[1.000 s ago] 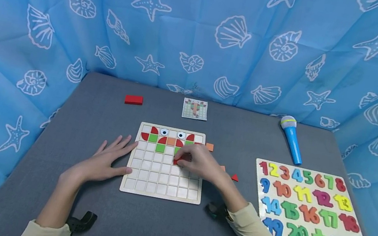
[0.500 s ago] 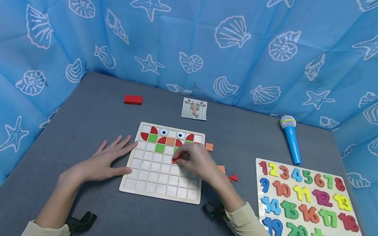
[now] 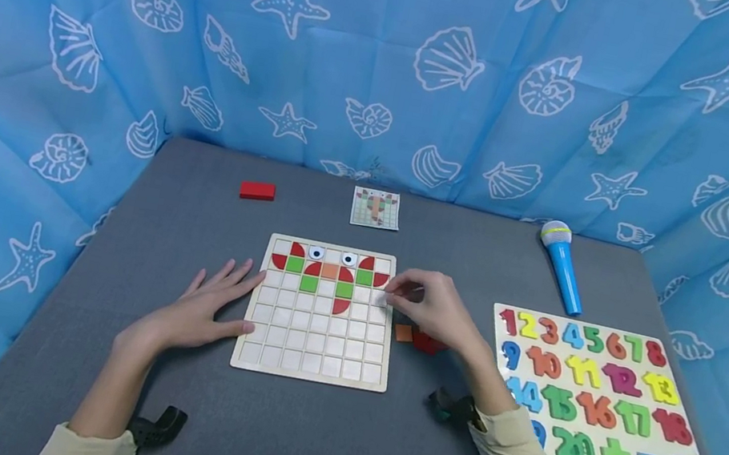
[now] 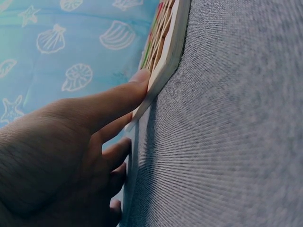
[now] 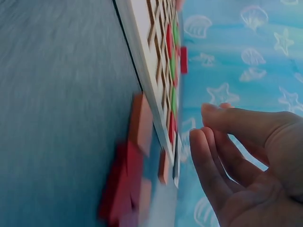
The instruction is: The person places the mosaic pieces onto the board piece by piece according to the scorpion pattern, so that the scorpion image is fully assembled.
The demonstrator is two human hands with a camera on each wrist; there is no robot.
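Observation:
In the head view, a cream grid board (image 3: 294,341) lies on the table with red, green, orange and eye-marked tiles in its upper cells. A red quarter-round tile (image 3: 341,307) sits below a green one on the right. My left hand (image 3: 191,317) is spread at the board's left side; its thumb touches the edge, as the left wrist view shows. My right hand (image 3: 438,306) hovers at the board's right edge, thumb and index finger slightly apart, nothing between them. Close by its palm lie an orange block (image 3: 403,334) and red pieces (image 3: 426,342), partly hidden in the head view.
A small pattern card (image 3: 376,208) and a red block (image 3: 257,191) lie behind the board. To the right are a number puzzle board (image 3: 603,408) and a blue toy microphone (image 3: 563,271). A blue shell-print curtain (image 3: 394,62) surrounds the table.
My right hand has let go of the red quarter-round tile, which now lies in its cell, and has moved right to the board's edge. My left hand has stayed put.

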